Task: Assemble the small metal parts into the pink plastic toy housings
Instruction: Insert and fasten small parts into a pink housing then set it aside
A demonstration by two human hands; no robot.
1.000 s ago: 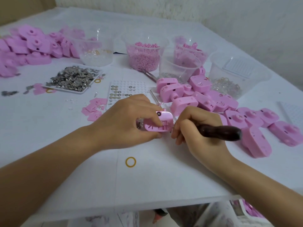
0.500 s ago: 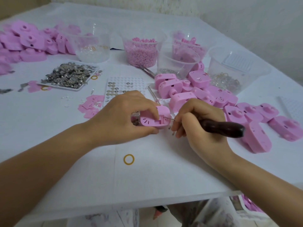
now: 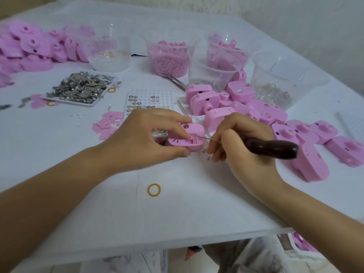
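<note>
near the table edge, the left hand grips a pink housing; the right hand pinches a dark-handled pick, tip in its slot. farther back a tray holds metal bits, a tub pink beads; other tubs blur.

White-covered table w/ rough whitish wall behind, tan strip top-left, soft even light.

- No text, number, label or brand could be read anywhere: none on the housings, the tubs or the bench.
</note>
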